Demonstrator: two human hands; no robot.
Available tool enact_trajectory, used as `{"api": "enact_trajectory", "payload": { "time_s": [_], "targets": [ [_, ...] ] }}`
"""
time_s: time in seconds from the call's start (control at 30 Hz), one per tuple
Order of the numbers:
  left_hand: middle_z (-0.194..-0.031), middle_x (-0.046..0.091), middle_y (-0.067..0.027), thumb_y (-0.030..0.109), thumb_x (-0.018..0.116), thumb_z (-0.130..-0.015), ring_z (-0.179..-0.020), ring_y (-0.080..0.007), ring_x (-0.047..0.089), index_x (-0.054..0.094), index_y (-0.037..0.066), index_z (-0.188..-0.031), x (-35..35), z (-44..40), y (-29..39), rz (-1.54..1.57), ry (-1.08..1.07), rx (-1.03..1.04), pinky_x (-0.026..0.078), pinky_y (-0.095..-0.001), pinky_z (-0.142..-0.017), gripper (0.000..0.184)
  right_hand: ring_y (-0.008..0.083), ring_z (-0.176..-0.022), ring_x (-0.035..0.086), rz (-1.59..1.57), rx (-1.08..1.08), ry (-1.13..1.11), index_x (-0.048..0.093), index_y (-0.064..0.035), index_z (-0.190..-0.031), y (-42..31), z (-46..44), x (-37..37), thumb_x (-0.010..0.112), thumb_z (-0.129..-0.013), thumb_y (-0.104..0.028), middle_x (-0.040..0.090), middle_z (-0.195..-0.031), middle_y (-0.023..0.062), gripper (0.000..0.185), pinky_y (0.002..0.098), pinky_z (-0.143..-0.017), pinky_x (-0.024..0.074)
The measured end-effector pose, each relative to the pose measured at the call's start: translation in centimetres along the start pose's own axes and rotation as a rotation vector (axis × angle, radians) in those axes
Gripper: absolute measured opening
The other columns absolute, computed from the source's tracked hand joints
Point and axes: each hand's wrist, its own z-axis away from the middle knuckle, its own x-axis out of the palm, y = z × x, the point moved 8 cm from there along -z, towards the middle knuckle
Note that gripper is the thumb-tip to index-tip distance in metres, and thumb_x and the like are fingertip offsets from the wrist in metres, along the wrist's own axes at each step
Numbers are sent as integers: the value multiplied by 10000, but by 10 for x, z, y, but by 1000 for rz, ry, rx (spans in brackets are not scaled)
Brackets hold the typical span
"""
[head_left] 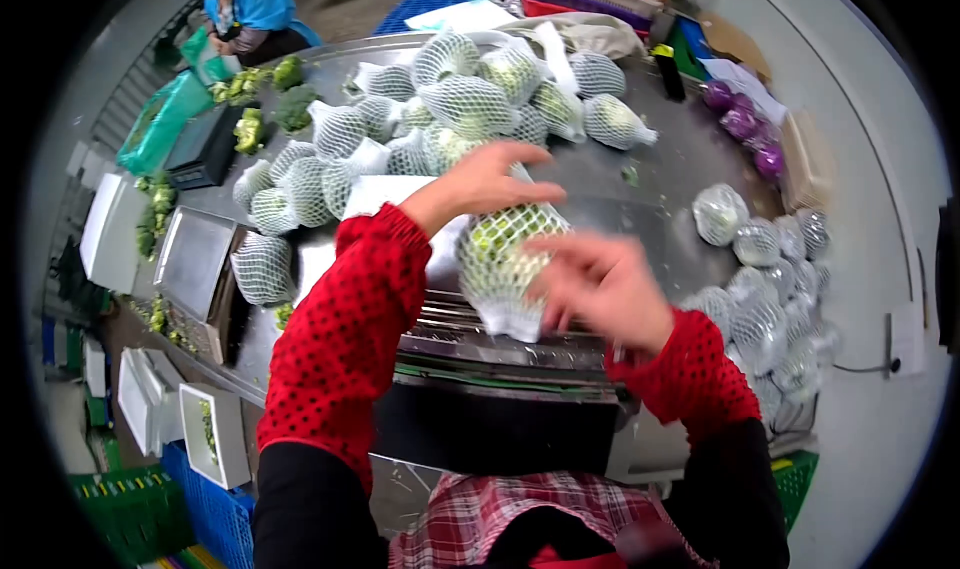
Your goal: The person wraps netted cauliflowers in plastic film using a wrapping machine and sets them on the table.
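A pale green vegetable head in a white foam net (pixel 505 254) rests on the metal worktop in front of me, over a slatted metal part near the front edge. My left hand (pixel 488 181) reaches across its top with thumb and fingers apart. At its right side is my right hand (pixel 605 284), smeared by motion, with the fingers bent towards the net; whether they grip it is unclear. Behind my left hand a big pile of netted heads (pixel 468 107) covers the back of the worktop. White sheet material (pixel 385 194) lies beside my left wrist.
Clear-wrapped round produce (pixel 760 319) fills the right side, with purple wrapped vegetables (pixel 745 127) beyond. On the left sit a metal tray (pixel 195 254), a black scale-like box (pixel 203 147) and loose broccoli (pixel 293 109). A person in blue (pixel 255 9) works at the far left.
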Motion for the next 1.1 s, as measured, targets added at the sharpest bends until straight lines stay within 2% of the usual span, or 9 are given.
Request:
{"api": "enact_trajectory", "payload": {
  "time_s": [0.07,0.13,0.2,0.3,0.43,0.67,0.77,0.87,1.1],
  "targets": [
    [-1154,628,-170,484,703,-777,-1069,-331,596,650,16,-1112,-34,41,3,-202,515,124,470,-400,-920,577,168,-882,645,76,-272,491,396,-19,-1410,-15,9,-65,596,-942,-193,647,-999,102,537,270,-740,518],
    [-1155,622,-204,426,676,-842,-1040,-318,613,578,24,-1230,-34,92,-9,-266,439,-203,482,-391,-893,567,206,-947,636,195,-193,542,396,-11,-1406,21,-3,-74,576,-950,-258,643,-1043,132,549,301,-804,503],
    [-1197,601,-248,427,658,-868,-1065,-313,618,522,6,-1295,7,119,-43,168,350,-267,484,-378,-889,615,302,-1165,555,312,-222,484,378,32,-1396,47,-14,-49,532,-951,-414,588,-1220,229,648,362,-988,412],
    [-1088,657,-240,435,643,-884,-1003,-318,643,495,-34,-1302,24,128,-37,265,417,-259,483,-385,-898,645,312,-1227,514,326,-185,527,386,74,-1368,42,-25,-29,533,-952,-393,529,-1309,249,643,347,-1024,381],
    [-851,659,-153,483,625,-882,-582,-162,633,512,-75,-1255,29,130,-44,544,209,-491,491,-269,-413,680,255,-1079,588,186,-76,571,527,77,-1235,53,-35,-29,504,-970,-357,618,-1181,211,510,323,-945,432],
    [-924,655,-158,389,626,-914,-734,-152,604,529,-21,-1275,4,187,-44,382,467,-348,493,-297,-684,555,243,-930,642,421,-146,800,568,0,-1223,53,52,-49,599,-921,-365,653,-1080,202,475,325,-823,492],
    [-587,612,-174,384,696,-803,-546,-337,621,691,-15,-789,-20,238,-35,-599,335,-342,483,-410,-545,399,314,-645,656,925,208,826,707,-40,-800,71,128,-57,618,-870,-418,660,-675,151,395,388,-624,515],
    [-549,594,-173,480,670,-783,-534,-350,616,674,13,-648,-3,237,-45,-867,166,-378,492,-427,-539,486,366,-643,647,1195,441,656,694,-31,-657,98,121,-47,615,-806,-555,645,-644,178,551,459,-597,505],
    [-692,661,-177,365,650,-774,-692,-370,657,722,80,-705,26,222,-64,-460,98,-570,520,-470,-651,302,372,-611,635,1178,471,667,703,-21,-667,105,131,-64,674,-742,-583,634,-639,200,568,459,-585,500]
  ]
}}
